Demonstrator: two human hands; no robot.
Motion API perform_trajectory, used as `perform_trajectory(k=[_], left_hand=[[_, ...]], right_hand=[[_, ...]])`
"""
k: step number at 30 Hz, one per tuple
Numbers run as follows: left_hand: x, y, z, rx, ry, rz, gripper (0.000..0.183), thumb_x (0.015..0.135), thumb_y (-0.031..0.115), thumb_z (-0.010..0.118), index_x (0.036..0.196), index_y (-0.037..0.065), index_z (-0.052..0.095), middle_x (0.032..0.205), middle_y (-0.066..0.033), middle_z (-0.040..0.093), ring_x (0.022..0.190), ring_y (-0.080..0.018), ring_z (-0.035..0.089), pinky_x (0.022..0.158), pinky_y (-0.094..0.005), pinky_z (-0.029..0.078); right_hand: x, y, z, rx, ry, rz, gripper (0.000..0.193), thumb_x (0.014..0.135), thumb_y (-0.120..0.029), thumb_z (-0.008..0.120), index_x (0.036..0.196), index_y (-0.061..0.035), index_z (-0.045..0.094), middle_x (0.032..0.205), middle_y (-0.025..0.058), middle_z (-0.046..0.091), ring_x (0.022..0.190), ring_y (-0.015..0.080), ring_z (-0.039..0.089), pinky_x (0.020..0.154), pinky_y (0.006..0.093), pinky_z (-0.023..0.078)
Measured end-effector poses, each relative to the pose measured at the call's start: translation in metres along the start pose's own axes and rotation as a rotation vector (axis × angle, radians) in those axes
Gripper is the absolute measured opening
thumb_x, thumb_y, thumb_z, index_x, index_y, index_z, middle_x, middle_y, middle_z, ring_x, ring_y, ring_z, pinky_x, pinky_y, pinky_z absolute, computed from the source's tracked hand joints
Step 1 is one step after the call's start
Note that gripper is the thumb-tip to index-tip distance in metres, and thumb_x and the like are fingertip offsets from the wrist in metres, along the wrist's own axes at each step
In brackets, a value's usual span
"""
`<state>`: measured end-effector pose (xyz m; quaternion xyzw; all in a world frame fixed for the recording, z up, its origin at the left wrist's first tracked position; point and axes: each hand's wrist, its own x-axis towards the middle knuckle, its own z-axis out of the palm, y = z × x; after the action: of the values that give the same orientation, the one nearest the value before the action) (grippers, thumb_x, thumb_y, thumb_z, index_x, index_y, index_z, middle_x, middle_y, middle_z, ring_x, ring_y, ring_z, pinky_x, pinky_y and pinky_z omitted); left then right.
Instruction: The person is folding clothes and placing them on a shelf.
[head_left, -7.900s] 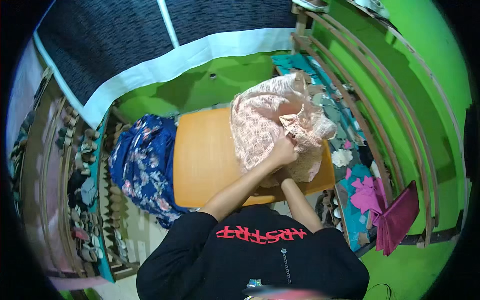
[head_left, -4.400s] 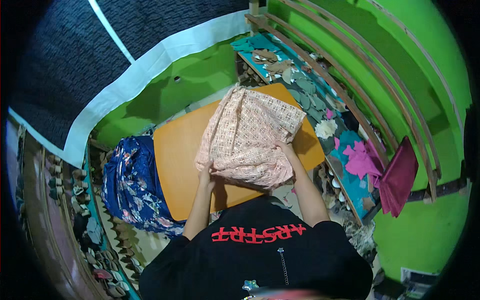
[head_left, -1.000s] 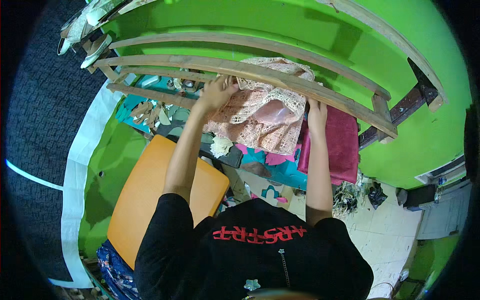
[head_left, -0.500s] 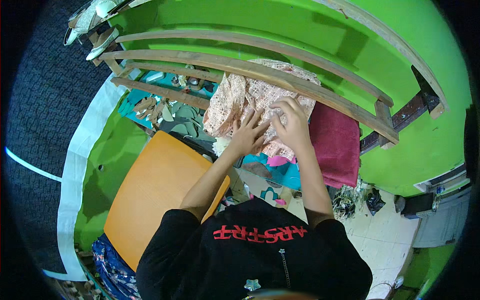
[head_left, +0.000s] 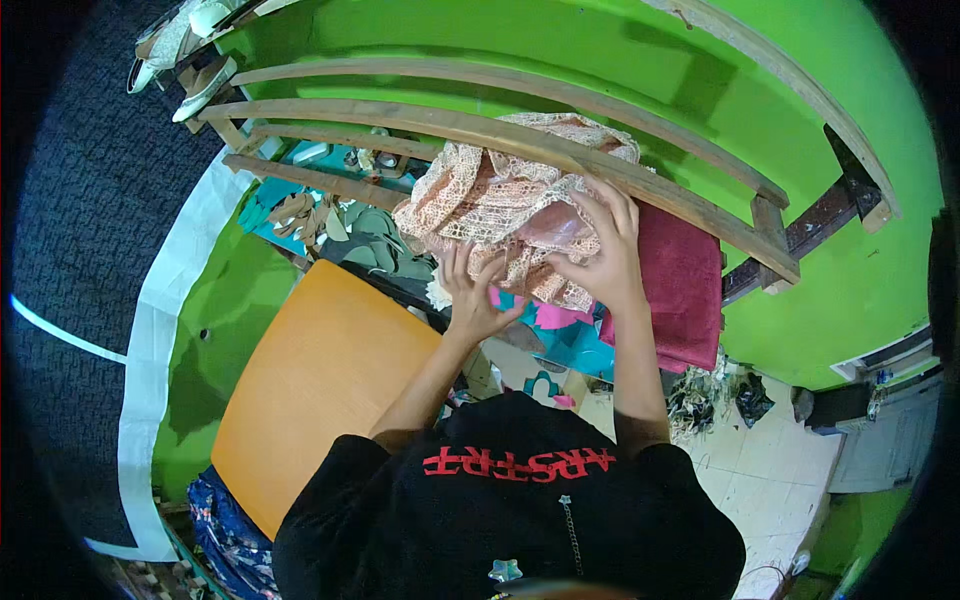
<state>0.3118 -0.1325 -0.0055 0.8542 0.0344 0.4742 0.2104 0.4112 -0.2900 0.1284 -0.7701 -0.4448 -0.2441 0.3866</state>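
A peach openwork lace cloth (head_left: 470, 205) lies bunched in front of me, and a smoother pale pink patch shows in its folds. My left hand (head_left: 472, 305) is at its near left edge, fingers apart and touching the lace, thumb stretched to the right. On the right side of the cloth is my right hand (head_left: 615, 255). Its thumb and fingers are spread wide against the folds, and some fingertips are partly hidden by the lace. Beside that hand lies a folded dark red cloth (head_left: 678, 285). Pink pieces (head_left: 560, 316) stick out beneath the lace.
Wooden rails (head_left: 420, 118) run above and across the lace. Cut grey-green pieces (head_left: 370, 235) lie at the left on a turquoise surface. An orange chair back (head_left: 325, 390) stands near my left arm. Shoes (head_left: 207, 88) rest at the far left.
The lace is more bunched, and its pink patch now shows. My left hand has shifted left and down; my right hand has moved slightly right, with thumb and fingers spread wider.
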Motion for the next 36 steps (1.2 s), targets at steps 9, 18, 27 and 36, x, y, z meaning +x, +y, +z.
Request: perform_trajectory(k=[9,18,27,36], left_hand=[[0.06,0.011,0.006,0.16,-0.393,-0.011,0.093,0.042,0.037,0.077,0.125,0.025,0.035,0.138,-0.0101,0.016,0.127,-0.0359,0.007,0.091,-0.0651,0.001],[0.058,0.017,-0.005,0.135,-0.41,0.04,0.076,0.057,0.043,0.067,0.124,0.02,0.039,0.138,-0.0096,0.018,0.127,-0.0359,0.008,0.093,-0.0624,0.0],[0.099,0.04,-0.047,-0.063,-0.204,-0.009,0.065,0.067,0.033,0.063,0.123,0.013,0.036,0.139,-0.0141,0.01,0.127,-0.0392,0.002,0.097,-0.0559,0.006],[0.02,-0.009,-0.11,0.36,-0.509,-0.662,0.099,0.053,0.047,0.07,0.134,0.023,0.017,0.139,-0.0194,-0.002,0.124,-0.0449,-0.01,0.088,-0.0682,0.003]], right_hand=[[-0.032,0.02,0.04,-0.321,-0.244,0.056,0.075,0.055,-0.018,0.071,0.123,-0.0214,0.039,0.114,0.0037,0.041,0.11,0.024,0.034,0.097,0.0491,0.02],[-0.051,0.026,0.034,-0.22,-0.042,-0.003,0.054,0.063,-0.028,0.063,0.113,-0.0151,0.049,0.121,0.0057,0.041,0.113,0.0272,0.034,0.098,0.0516,0.013],[-0.027,0.009,0.028,-0.158,0.311,-0.218,0.035,0.069,-0.027,0.057,0.101,-0.0125,0.056,0.113,0.0116,0.044,0.106,0.0277,0.038,0.097,0.0468,0.015],[-0.054,-0.046,0.106,-0.034,0.099,-0.168,0.027,0.067,-0.019,0.057,0.094,-0.0158,0.056,0.115,0.0124,0.041,0.108,0.0293,0.035,0.094,0.052,0.011]])
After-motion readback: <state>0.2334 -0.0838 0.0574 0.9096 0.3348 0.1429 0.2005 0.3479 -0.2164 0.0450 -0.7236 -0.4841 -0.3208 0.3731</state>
